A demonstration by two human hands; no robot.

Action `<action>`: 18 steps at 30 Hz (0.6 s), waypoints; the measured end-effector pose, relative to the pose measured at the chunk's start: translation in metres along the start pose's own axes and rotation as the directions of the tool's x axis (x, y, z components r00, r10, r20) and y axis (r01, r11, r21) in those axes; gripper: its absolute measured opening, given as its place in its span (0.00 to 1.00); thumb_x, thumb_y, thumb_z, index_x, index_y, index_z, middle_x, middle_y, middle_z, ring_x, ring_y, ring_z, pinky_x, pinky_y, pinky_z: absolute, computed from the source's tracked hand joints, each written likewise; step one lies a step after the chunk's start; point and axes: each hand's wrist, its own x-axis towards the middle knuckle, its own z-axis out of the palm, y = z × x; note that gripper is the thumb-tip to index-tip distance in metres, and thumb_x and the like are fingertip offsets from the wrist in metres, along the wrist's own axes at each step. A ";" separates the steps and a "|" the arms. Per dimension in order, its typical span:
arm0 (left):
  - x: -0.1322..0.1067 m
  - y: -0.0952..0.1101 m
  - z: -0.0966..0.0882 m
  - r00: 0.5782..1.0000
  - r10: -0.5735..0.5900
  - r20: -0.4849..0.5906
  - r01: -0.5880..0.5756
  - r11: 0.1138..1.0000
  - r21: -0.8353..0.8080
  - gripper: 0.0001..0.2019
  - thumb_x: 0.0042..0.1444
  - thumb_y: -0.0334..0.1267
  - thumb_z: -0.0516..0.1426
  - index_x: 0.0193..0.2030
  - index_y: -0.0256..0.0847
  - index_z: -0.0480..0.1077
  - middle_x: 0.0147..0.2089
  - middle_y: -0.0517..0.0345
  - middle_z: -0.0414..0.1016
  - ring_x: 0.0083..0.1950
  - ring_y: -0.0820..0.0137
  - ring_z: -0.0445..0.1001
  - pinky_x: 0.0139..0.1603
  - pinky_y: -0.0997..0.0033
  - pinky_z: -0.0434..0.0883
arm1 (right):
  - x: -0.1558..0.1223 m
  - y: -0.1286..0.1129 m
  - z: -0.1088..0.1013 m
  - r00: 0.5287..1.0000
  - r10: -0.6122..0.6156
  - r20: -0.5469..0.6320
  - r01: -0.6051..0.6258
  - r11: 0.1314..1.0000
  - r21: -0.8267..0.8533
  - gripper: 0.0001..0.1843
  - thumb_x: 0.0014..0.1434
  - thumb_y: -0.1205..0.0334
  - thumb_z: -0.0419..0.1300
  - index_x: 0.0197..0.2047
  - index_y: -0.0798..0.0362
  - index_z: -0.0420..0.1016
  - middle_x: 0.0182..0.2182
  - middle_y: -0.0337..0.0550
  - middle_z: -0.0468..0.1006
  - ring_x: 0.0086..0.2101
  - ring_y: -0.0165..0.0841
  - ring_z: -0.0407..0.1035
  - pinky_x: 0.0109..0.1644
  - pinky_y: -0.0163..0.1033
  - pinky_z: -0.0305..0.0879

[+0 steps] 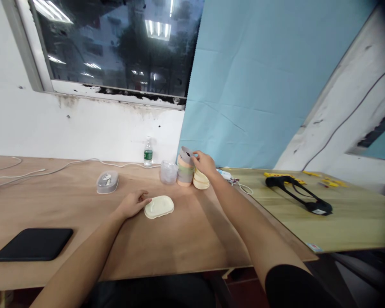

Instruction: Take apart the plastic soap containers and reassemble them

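My left hand rests on the table with its thumb at the left edge of a cream oval plastic lid; its fingers are apart and curl loosely beside it. At the back, my right hand has its thumb and fingertips at the rim of the grey container. That container tops an upright stack of pastel containers, with green and peach ones below. Partly behind my right hand stands a pile of cream pieces. Left of the stack are nested clear plastic pieces.
A closed grey box with a see-through lid sits left of centre. A water bottle stands by the wall, near a white cable. A black flat case lies front left. A black frame-like object lies on the right-hand table.
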 end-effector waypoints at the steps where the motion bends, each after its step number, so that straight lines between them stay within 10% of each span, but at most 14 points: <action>1: 0.000 0.000 0.000 1.000 -0.006 0.008 0.006 1.000 0.000 0.27 0.57 0.57 0.50 0.54 0.38 0.68 0.37 0.53 0.77 0.37 0.64 0.75 0.40 0.67 0.68 | -0.001 0.000 -0.001 1.000 0.005 -0.023 -0.005 1.000 0.014 0.17 0.61 0.53 0.54 0.50 0.49 0.72 0.35 0.42 0.81 0.37 0.37 0.73 0.36 0.36 0.61; 10: -0.002 0.008 0.003 0.987 0.105 0.117 -0.113 0.992 0.058 0.45 0.35 0.60 0.64 0.61 0.42 0.64 0.62 0.47 0.66 0.62 0.50 0.64 0.61 0.54 0.61 | -0.072 -0.037 0.026 0.981 -0.124 -0.147 0.168 0.924 0.343 0.14 0.61 0.56 0.52 0.42 0.49 0.77 0.32 0.41 0.80 0.32 0.34 0.72 0.37 0.36 0.64; 18: -0.003 0.011 0.002 0.990 -0.143 -0.012 0.140 0.980 -0.138 0.41 0.43 0.60 0.61 0.62 0.40 0.62 0.51 0.46 0.76 0.49 0.55 0.75 0.49 0.60 0.71 | -0.139 -0.050 0.069 0.928 -0.370 0.035 0.319 0.842 0.435 0.18 0.58 0.65 0.53 0.51 0.49 0.73 0.37 0.42 0.79 0.31 0.31 0.70 0.41 0.36 0.65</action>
